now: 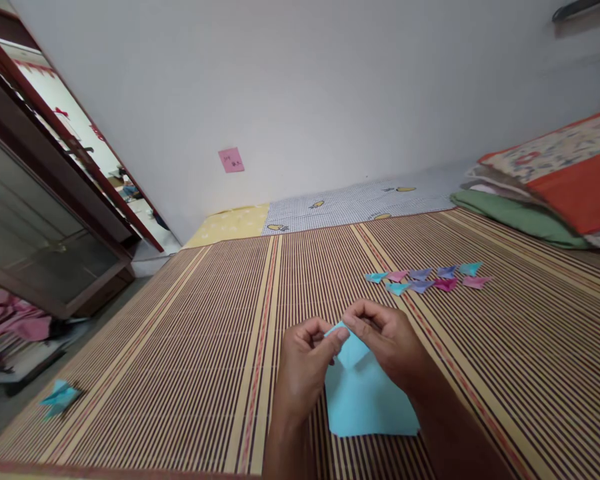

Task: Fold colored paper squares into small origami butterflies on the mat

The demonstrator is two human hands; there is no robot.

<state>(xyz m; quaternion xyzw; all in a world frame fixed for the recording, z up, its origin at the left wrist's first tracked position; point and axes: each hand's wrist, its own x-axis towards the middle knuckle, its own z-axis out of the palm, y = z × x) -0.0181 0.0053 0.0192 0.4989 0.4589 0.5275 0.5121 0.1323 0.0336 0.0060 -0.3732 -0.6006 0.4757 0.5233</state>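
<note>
Between both hands is a small folded piece of light blue paper [351, 351], its lower corner pointing down. My left hand [307, 360] pinches its upper left edge between thumb and fingers. At the top corner, the thumb and fingertips of my right hand [383, 337] close on the same paper. Beneath them a stack of light blue paper [373, 407] lies on the striped mat, partly covered by the hands. Beyond the hands, several small folded paper pieces [421, 286] in blue, pink and purple sit in two rows.
The striped bamboo mat [220, 353] covers the bed. A blue folded paper piece [61, 398] rests near its left edge. Folded bedding [575, 180] is piled at the right. A pink note [231, 160] is on the wall, and a doorway stands at the left.
</note>
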